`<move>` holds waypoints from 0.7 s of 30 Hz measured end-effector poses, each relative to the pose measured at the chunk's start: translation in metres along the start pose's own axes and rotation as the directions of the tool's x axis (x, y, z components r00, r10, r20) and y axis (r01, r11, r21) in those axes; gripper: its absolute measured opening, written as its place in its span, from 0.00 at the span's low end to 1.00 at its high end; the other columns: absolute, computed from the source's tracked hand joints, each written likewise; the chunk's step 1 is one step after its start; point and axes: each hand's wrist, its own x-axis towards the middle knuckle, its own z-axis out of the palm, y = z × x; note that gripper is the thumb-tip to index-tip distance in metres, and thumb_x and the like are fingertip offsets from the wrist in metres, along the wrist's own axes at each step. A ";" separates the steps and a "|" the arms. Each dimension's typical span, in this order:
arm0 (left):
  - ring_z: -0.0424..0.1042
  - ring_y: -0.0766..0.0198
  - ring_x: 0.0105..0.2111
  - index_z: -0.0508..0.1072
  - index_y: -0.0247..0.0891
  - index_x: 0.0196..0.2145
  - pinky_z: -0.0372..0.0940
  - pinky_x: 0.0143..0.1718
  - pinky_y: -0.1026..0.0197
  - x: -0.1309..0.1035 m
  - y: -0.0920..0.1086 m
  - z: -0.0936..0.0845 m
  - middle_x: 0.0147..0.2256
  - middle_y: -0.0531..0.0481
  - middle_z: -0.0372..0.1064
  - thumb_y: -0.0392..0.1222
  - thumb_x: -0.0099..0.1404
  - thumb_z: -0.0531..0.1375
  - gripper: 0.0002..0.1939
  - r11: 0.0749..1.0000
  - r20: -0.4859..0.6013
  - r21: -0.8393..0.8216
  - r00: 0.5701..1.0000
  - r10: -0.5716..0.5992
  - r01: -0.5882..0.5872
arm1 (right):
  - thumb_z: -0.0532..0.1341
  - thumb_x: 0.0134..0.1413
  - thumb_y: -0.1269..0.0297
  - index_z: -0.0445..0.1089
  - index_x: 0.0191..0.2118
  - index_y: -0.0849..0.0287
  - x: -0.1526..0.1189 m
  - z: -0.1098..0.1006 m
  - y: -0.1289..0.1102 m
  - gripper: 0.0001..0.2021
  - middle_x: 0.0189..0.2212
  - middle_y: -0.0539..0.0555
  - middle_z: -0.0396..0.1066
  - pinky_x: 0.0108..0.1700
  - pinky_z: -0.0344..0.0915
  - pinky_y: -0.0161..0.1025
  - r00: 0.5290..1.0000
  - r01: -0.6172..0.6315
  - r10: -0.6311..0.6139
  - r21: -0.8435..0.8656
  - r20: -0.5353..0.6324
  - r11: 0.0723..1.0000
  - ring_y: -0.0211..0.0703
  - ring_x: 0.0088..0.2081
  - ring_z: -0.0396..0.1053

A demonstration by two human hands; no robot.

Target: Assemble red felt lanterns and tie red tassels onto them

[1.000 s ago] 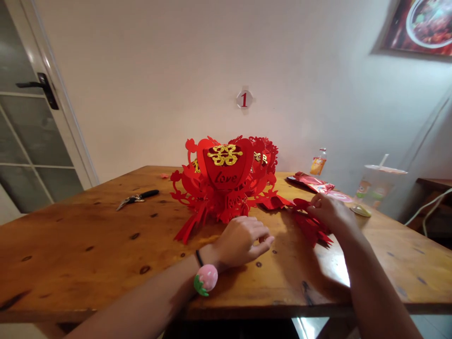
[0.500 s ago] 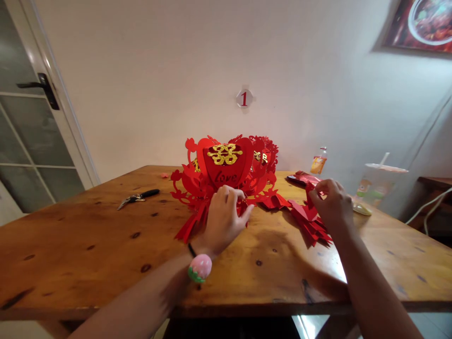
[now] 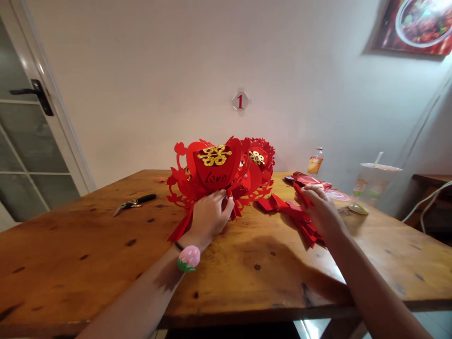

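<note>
A red paper lantern (image 3: 219,165) with a gold emblem and the word "Love" stands tilted at the middle of the table. Its lower part is in the closed fingers of my left hand (image 3: 208,214), which hides where they grip; red strips hang out below. On the right, my right hand (image 3: 319,205) pinches a folded red paper piece (image 3: 300,190). Under and beside that hand lies a pile of red paper pieces (image 3: 278,203) on the tabletop. Another red lantern (image 3: 263,153) with a gold emblem sits behind the first.
On the wooden table (image 3: 106,249), keys with a black fob (image 3: 136,203) lie at the left. A red plastic packet (image 3: 307,179), an orange drink bottle (image 3: 315,161) and a clear cup with a straw (image 3: 372,186) are at the back right. A wall stands behind.
The lantern has turned and tilted slightly to the left along with my left hand. My right hand has moved a little left, lifting its red paper piece off the pile.
</note>
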 end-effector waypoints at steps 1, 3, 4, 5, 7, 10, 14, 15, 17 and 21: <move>0.71 0.61 0.33 0.68 0.39 0.34 0.56 0.31 0.63 0.000 -0.001 0.001 0.33 0.49 0.73 0.44 0.66 0.48 0.12 1.000 -0.001 -0.024 1.000 0.003 -0.003 | 0.64 0.39 0.64 0.64 0.30 0.55 0.000 0.000 -0.001 0.09 0.25 0.47 0.65 0.27 0.65 0.33 1.000 -0.011 0.011 0.008 0.005 1.000 0.35 0.27 0.66; 0.71 0.62 0.33 0.68 0.39 0.33 0.56 0.30 0.64 0.000 -0.003 0.002 0.31 0.50 0.72 0.43 0.66 0.48 0.12 0.998 -0.012 -0.061 1.000 0.004 -0.005 | 0.64 0.38 0.65 0.66 0.29 0.55 0.000 0.000 -0.003 0.09 0.25 0.47 0.66 0.25 0.63 0.32 0.999 -0.036 0.036 0.020 0.003 0.999 0.35 0.26 0.66; 0.71 0.62 0.32 0.68 0.39 0.32 0.56 0.30 0.64 0.000 -0.004 0.003 0.31 0.50 0.72 0.43 0.66 0.48 0.12 0.997 -0.027 -0.078 1.000 -0.001 -0.002 | 0.64 0.37 0.65 0.66 0.29 0.55 0.000 0.000 -0.003 0.09 0.25 0.47 0.66 0.24 0.62 0.31 0.998 -0.057 0.057 0.033 -0.005 0.998 0.35 0.26 0.66; 0.71 0.62 0.32 0.68 0.39 0.31 0.56 0.30 0.64 0.000 -0.005 0.004 0.30 0.50 0.72 0.42 0.66 0.48 0.11 0.995 -0.045 -0.096 0.999 -0.004 0.000 | 0.65 0.36 0.65 0.67 0.30 0.55 0.000 0.000 -0.003 0.09 0.25 0.47 0.67 0.23 0.60 0.31 0.997 -0.079 0.080 0.050 -0.015 0.996 0.35 0.25 0.65; 0.70 0.63 0.31 0.68 0.38 0.30 0.55 0.30 0.64 0.000 -0.007 0.004 0.29 0.50 0.71 0.42 0.66 0.48 0.11 0.990 -0.077 -0.139 0.997 -0.006 -0.005 | 0.65 0.34 0.66 0.68 0.31 0.54 0.002 -0.001 0.000 0.11 0.25 0.46 0.67 0.22 0.59 0.30 0.991 -0.132 0.134 0.100 -0.018 0.986 0.34 0.25 0.65; 0.69 0.63 0.30 0.66 0.38 0.29 0.56 0.31 0.65 0.001 -0.010 0.004 0.28 0.50 0.70 0.42 0.66 0.48 0.12 0.981 -0.106 -0.192 0.994 -0.008 -0.013 | 0.65 0.32 0.68 0.69 0.33 0.55 0.006 -0.002 0.005 0.14 0.25 0.47 0.68 0.24 0.61 0.30 0.981 -0.193 0.190 0.159 0.029 0.968 0.34 0.25 0.64; 0.67 0.64 0.27 0.64 0.37 0.26 0.55 0.30 0.65 0.004 -0.016 0.002 0.25 0.51 0.66 0.43 0.66 0.48 0.13 0.968 -0.152 -0.251 0.987 -0.054 0.014 | 0.62 0.35 0.68 0.70 0.34 0.55 0.003 0.002 0.005 0.13 0.28 0.48 0.70 0.25 0.62 0.31 0.976 -0.215 0.212 0.064 0.054 0.974 0.35 0.26 0.65; 0.66 0.65 0.26 0.64 0.37 0.26 0.55 0.29 0.65 0.004 -0.017 0.001 0.24 0.51 0.66 0.43 0.66 0.48 0.13 0.961 -0.167 -0.276 0.983 -0.074 0.026 | 0.62 0.36 0.67 0.70 0.34 0.54 0.000 0.004 0.004 0.12 0.29 0.48 0.70 0.25 0.62 0.31 0.978 -0.204 0.204 0.010 0.053 0.979 0.35 0.27 0.66; 0.65 0.65 0.25 0.64 0.37 0.25 0.56 0.29 0.65 0.006 -0.021 -0.002 0.24 0.52 0.65 0.44 0.65 0.49 0.13 0.941 -0.197 -0.333 0.973 -0.123 0.052 | 0.61 0.39 0.65 0.69 0.35 0.53 -0.004 0.007 0.002 0.11 0.29 0.48 0.71 0.25 0.61 0.30 0.981 -0.180 0.186 -0.091 0.058 0.979 0.35 0.27 0.67; 0.67 0.64 0.27 0.68 0.36 0.28 0.57 0.30 0.65 0.007 -0.030 -0.010 0.26 0.51 0.68 0.45 0.64 0.51 0.13 0.892 -0.249 -0.441 0.941 -0.228 0.099 | 0.61 0.42 0.61 0.68 0.36 0.52 -0.009 0.009 0.004 0.11 0.27 0.46 0.70 0.24 0.60 0.30 0.980 -0.158 0.177 -0.175 0.095 0.972 0.35 0.25 0.66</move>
